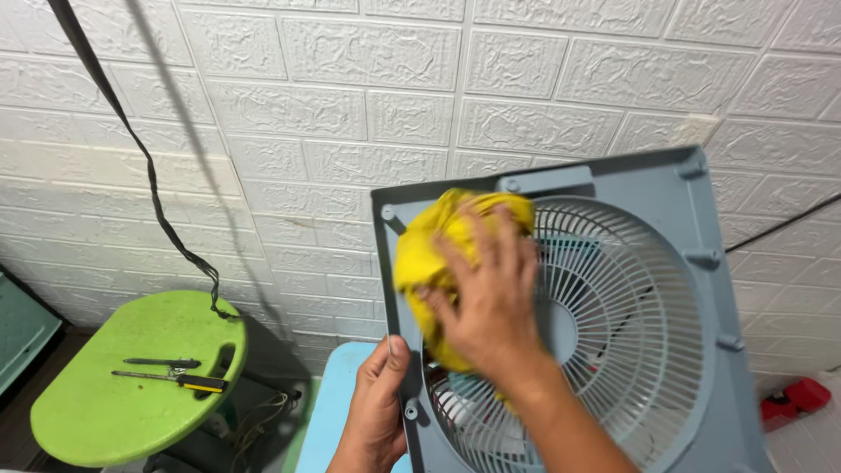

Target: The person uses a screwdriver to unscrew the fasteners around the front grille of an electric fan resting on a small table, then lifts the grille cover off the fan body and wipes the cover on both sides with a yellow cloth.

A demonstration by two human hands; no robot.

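A grey-blue square fan housing (648,188) with a round white grille (631,324) stands upright in front of me. My left hand (375,412) grips its lower left edge, thumb on the front face. A crumpled yellow cloth (420,254) is pressed against the upper left of the grille by my right hand (486,298), with fingers spread over it. Part of the cloth hangs below my palm.
A white embossed brick-pattern wall fills the background. A black strap (149,166) hangs down to a green round stool (131,377) holding two screwdrivers (171,378). A light blue surface (328,412) lies under the fan. A red object (793,398) sits at the right.
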